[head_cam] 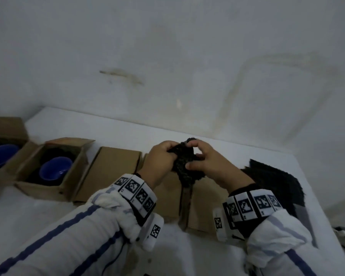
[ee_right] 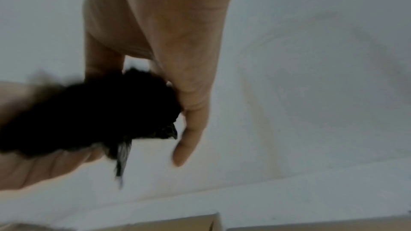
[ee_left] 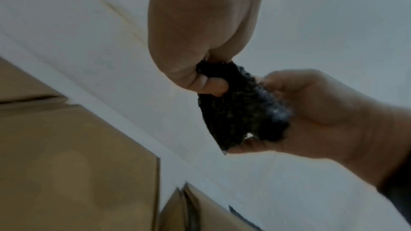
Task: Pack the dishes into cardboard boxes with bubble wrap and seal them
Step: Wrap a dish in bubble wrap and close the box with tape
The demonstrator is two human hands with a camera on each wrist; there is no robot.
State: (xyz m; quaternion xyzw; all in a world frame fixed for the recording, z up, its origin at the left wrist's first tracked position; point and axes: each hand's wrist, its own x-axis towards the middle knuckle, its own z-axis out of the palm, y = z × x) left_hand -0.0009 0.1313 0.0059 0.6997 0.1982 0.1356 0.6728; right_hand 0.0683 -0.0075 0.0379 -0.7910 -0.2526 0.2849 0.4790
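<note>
A crumpled piece of black bubble wrap [head_cam: 182, 163] is held up above the bench [head_cam: 187, 250], over two closed cardboard boxes [head_cam: 116, 172]. It is gripped by the left hand [head_cam: 157, 162], fingers [ee_left: 209, 85] curled tight on its upper edge, and pinched by the right hand [head_cam: 209, 164] from the other side. Further left, two blue bowls [head_cam: 55, 171] are seen seated in open boxes [head_cam: 48, 188]. More black wrap [head_cam: 277, 182] lies at the right.

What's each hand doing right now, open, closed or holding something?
Left hand: closed, fingers gripping the black bubble wrap.
Right hand: closed, pinching the same black bubble wrap from the other side.
</note>
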